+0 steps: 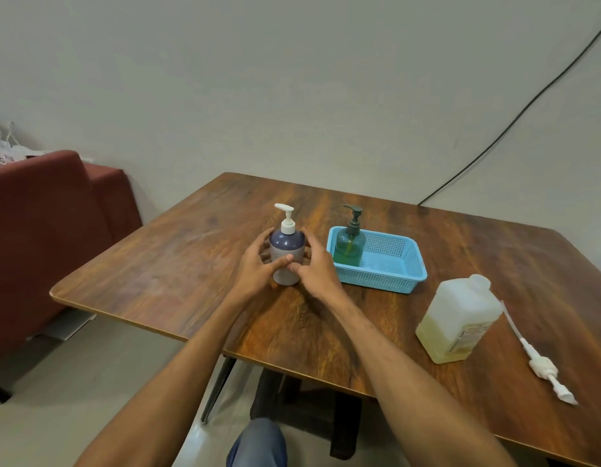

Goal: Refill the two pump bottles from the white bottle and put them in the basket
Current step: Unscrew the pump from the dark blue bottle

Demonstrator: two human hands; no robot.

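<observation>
A grey-purple pump bottle with a white pump head stands upright on the wooden table. My left hand grips its left side and my right hand grips its right side, thumbs meeting in front. A green pump bottle with a dark pump stands in the left corner of the light blue basket, just right of my right hand. The white bottle, uncapped and partly filled with yellowish liquid, stands near the table's front right.
A loose white pump with a long tube lies on the table right of the white bottle. A red sofa stands at the left, and a black cable runs down the wall behind the table.
</observation>
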